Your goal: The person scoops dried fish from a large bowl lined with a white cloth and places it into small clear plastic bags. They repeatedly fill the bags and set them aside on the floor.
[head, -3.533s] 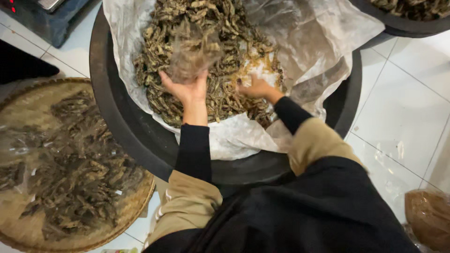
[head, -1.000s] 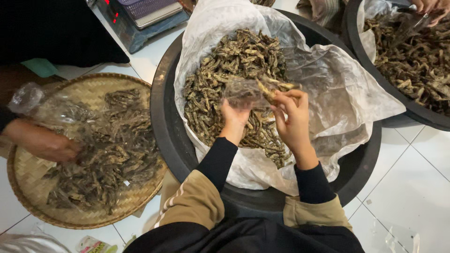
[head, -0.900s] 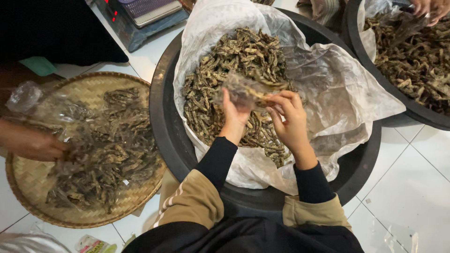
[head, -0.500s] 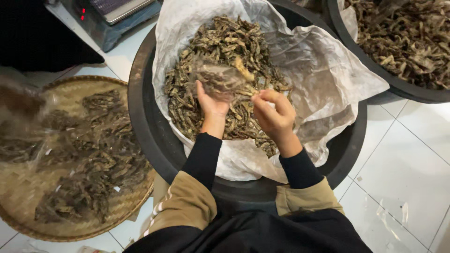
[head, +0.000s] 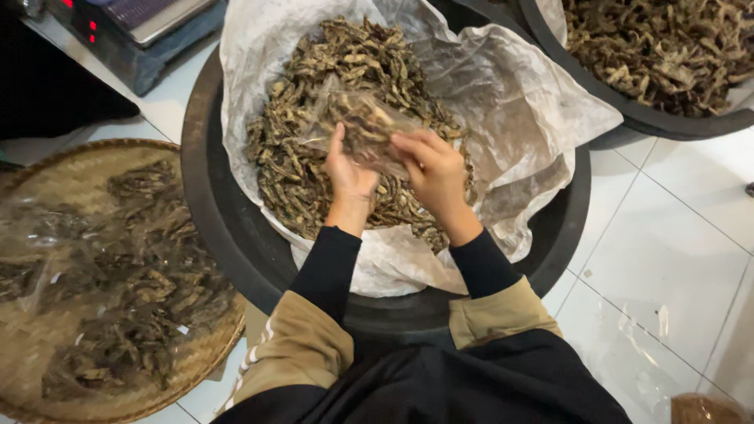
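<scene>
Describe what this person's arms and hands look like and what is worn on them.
Both hands, the left hand and the right hand, are bare: no gloves, and no rings or watch that I can make out. Each forearm is covered to the wrist by a close-fitting black sleeve. Over that, at the elbows, sits a wider tan sleeve; the left one bears white stripes.

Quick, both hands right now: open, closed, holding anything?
Left hand: closed on the small clear bag of dried pieces, above the lined basin.
Right hand: fingers pinching the same bag's edge.
</scene>
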